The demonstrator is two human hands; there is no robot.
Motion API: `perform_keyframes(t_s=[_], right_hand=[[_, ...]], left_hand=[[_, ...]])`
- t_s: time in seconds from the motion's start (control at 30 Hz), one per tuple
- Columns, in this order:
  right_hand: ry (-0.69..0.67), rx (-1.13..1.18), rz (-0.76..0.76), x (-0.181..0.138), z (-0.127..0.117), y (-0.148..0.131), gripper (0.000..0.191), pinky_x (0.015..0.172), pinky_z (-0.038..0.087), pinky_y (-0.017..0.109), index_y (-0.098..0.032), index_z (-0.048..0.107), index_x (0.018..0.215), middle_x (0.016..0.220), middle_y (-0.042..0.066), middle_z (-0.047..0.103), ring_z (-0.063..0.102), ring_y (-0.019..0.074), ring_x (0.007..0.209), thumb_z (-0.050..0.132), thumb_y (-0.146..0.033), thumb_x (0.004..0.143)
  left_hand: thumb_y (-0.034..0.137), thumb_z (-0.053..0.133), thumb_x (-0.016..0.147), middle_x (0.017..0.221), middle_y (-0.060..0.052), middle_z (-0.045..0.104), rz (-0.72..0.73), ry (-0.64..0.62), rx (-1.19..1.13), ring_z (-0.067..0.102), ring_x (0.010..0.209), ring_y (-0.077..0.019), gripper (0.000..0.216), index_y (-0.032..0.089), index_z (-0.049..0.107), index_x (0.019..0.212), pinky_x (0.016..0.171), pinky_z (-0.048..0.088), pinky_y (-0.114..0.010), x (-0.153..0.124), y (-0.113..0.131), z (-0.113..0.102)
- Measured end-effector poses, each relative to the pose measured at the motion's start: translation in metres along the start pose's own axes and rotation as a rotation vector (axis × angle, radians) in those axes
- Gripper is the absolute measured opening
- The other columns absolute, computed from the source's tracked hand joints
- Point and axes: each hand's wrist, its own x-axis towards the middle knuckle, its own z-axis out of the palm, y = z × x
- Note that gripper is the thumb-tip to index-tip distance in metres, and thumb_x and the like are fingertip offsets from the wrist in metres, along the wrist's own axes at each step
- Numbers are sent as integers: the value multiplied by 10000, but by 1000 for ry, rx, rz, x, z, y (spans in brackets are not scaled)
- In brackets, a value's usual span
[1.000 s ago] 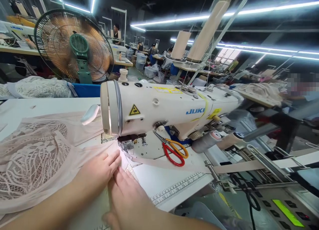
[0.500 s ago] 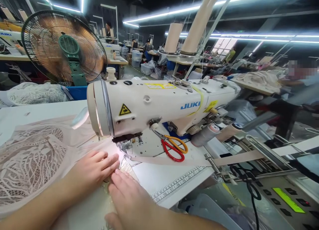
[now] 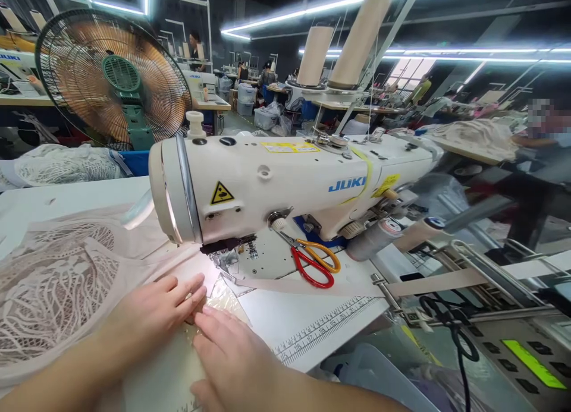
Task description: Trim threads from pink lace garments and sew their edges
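Relative to the earlier frames, the left hand (image 3: pixel 154 308) has shifted back from the presser foot (image 3: pixel 228 258) of the JUKI sewing machine (image 3: pixel 272 177), exposing more of the glossy patch (image 3: pixel 229 300) at lower centre; the right hand (image 3: pixel 238 349) is nearly unchanged. The pale pink lace garment (image 3: pixel 57 287) occupies the left of the frame, extending beneath the left fingers toward the presser foot. Left fingers lie together on the fabric; right fingertips lie just beside them. Whether either hand pinches fabric cannot be determined.

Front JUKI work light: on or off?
On, apparently: white glow at the left end of the JUKI sewing machine, beige fabric there brightly lit; source hidden.
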Motion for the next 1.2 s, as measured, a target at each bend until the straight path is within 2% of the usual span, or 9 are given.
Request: perform_keyframes(t_s=[0.1, 0.23, 0.43, 0.63, 0.77, 0.87, 1.07, 1.2], right_hand=[[20, -7, -1, 0, 0, 0, 429, 1099, 371, 388, -76, 541, 1176, 1329, 175, 542, 445, 282, 1268, 457, -388, 894], [35, -8, 7, 0, -1, -1, 391, 1093, 378, 370, -88, 567, 1118, 1304, 156, 561, 474, 283, 1244, 462, -386, 887], [28, -10, 9, 1, -3, -1, 373, 1100, 366, 366, -91, 572, 1106, 1302, 154, 565, 461, 281, 1261, 457, -374, 892], [-15, 10, 17, 1, -5, -1, 365, 1123, 327, 350, -87, 581, 1097, 1318, 151, 553, 440, 274, 1283, 465, -366, 893], [-25, 20, 24, 1, -3, 0, 377, 1115, 338, 352, -92, 586, 1102, 1302, 148, 569, 447, 270, 1282, 452, -382, 902], [-19, 31, 18, 2, -3, 1, 372, 1107, 349, 350, -99, 594, 1084, 1291, 143, 579, 460, 269, 1271, 460, -390, 896], [-113, 55, 45, 5, -13, -3, 329, 1108, 348, 373, -123, 586, 1080, 1339, 138, 547, 440, 261, 1288, 471, -370, 895], [-90, 40, -22, 18, -6, -19, 325, 1067, 386, 408, -133, 577, 1067, 1308, 147, 559, 473, 261, 1238, 492, -384, 879]], left_hand=[[40, 460, 858, 1379, -10, 564, 44, 21, -5, 611, 988, -244, 472, 227, 570, 1277, 772, 551, -377, 0, -9, 5], [47, 439, 867, 1374, -10, 569, 47, 59, 23, 600, 1063, -256, 489, 231, 548, 1307, 776, 554, -362, -1, -18, 13], [33, 380, 854, 1321, -30, 612, 32, 90, -3, 608, 1081, -249, 515, 256, 587, 1270, 773, 547, -340, 4, -28, 10], [110, 321, 898, 1334, -57, 600, -13, 37, -57, 599, 1122, -278, 491, 252, 582, 1289, 778, 551, -361, 7, -41, 14], [120, 372, 888, 1295, -37, 632, -62, 54, -64, 578, 1180, -284, 483, 304, 585, 1281, 829, 547, -377, 7, -51, 21], [104, 392, 873, 1273, -55, 648, -38, 61, 5, 600, 1155, -291, 476, 273, 605, 1264, 831, 558, -385, 9, -57, 22], [58, 405, 854, 1359, -96, 574, -68, 44, 23, 605, 1154, -285, 488, 224, 605, 1266, 887, 542, -396, 13, -52, 13], [87, 436, 874, 1369, -126, 559, -122, 42, 9, 582, 1184, -292, 429, 189, 613, 1250, 953, 508, -423, 5, -46, 9]])
